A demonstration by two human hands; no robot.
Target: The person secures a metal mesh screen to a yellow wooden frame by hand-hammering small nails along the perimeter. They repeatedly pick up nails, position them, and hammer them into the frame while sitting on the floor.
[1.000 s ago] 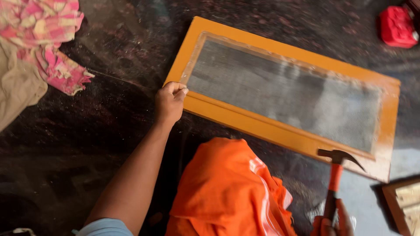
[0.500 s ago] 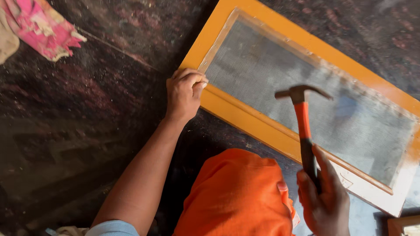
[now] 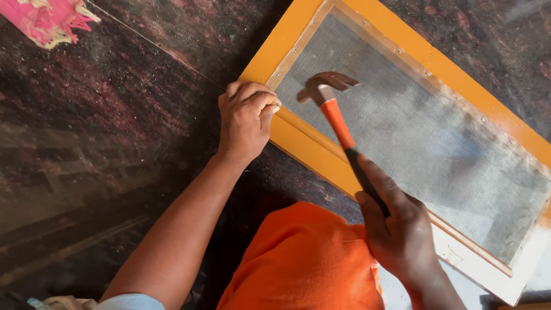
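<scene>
An orange-yellow wooden frame [image 3: 304, 140] with grey wire mesh [image 3: 413, 126] lies flat on the dark floor. My left hand [image 3: 247, 117] is closed in a fist on the frame's near edge, fingertips pinched at the mesh border; what it pinches is too small to tell. My right hand [image 3: 399, 229] grips the black and orange handle of a claw hammer [image 3: 336, 115]. The hammer head hovers over the mesh just right of my left fingers.
My knee in orange cloth [image 3: 304, 264] sits below the frame. A pink fringed cloth [image 3: 51, 20] lies at the top left. The dark stone floor [image 3: 103, 143] surrounds the frame.
My right hand has swung the hammer in from the right, up beside my left hand. The view has moved closer to the frame's near left corner.
</scene>
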